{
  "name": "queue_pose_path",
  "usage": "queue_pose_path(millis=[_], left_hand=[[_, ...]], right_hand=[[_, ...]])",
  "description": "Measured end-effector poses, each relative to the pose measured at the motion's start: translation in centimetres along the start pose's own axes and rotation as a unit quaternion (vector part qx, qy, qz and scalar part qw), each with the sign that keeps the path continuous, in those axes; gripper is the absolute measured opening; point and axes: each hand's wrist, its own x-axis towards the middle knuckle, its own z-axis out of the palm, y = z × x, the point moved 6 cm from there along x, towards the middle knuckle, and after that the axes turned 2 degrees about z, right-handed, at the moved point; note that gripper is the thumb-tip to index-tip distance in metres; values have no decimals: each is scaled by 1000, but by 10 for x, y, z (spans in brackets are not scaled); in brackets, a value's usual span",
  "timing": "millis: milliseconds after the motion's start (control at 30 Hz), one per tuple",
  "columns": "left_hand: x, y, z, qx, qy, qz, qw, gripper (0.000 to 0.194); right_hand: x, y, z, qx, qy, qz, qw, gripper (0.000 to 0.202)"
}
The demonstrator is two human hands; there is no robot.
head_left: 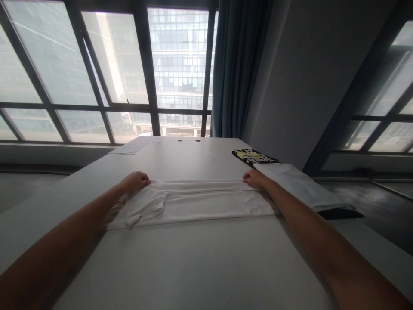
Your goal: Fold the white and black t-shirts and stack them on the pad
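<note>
A white shirt [206, 204] lies across the white table [193, 258] in a long, folded strip, with a short sleeve laid over its left part. At the strip's far left corner, my left hand [138, 180] is closed, pinching the fabric edge between thumb and fingers. My right hand [253, 177] pinches the same far edge near its right end. Between the two hands the edge runs nearly straight. My right forearm passes over the right end of the shirt and partly hides it.
Right of my right arm lies a white cloth [300, 185], with a black, white and yellow patterned item [254, 157] behind it and something black under its near end. A pale sheet [135, 145] rests at the table's far left. Windows and a blue curtain stand beyond.
</note>
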Motion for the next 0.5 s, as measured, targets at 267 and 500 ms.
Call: queue_pose_path(millis=[267,500], left_hand=[[0,-11,-1,-39,33,-28,998,34],[-14,45,-6,131,78,48,987,33]], right_hand=[[23,1,-7,-52,-2,27,998,21],[12,-48,-2,-124,60,25,990,30]])
